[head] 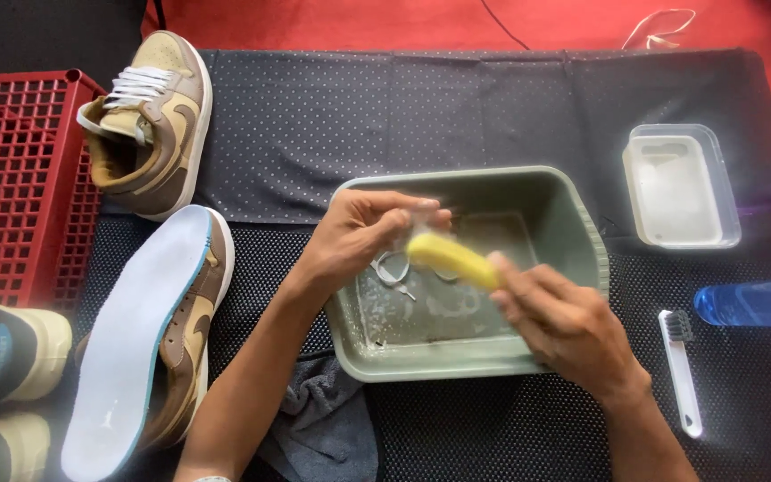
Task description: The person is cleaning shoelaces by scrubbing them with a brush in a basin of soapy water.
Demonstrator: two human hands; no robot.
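A grey-green plastic basin with a little soapy water stands in the middle of a black dotted mat. Over it, my left hand pinches a wet white shoelace that loops down into the basin. My right hand grips a yellow brush whose head is pressed against the lace by my left fingers.
A tan and brown sneaker stands upright at back left; another lies on its side showing its white sole. A red crate, more shoes, a grey cloth, a clear lidded box, a white toothbrush and a blue bottle surround the basin.
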